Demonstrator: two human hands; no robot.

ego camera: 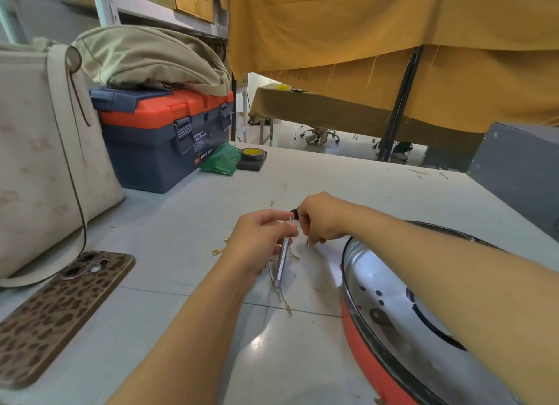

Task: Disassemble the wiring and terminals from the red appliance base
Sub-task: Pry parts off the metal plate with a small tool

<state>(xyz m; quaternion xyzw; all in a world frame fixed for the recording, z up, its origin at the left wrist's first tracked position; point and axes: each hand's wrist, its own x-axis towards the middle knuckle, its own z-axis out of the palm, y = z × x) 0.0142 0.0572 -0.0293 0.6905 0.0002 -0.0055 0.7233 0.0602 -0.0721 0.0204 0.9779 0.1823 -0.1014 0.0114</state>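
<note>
With small brass terminals already loose on the pale surface and the red, chrome-topped appliance base beside our right arm, our left hand pinches a thin silver tool while our right hand pinches a small black piece, so we judge wiring remains.

Left hand grips a slim metal tool mid-desk; right hand pinches a small dark part beside it. Red appliance base at right edge. Brass terminals lie loose on the desk.
</note>
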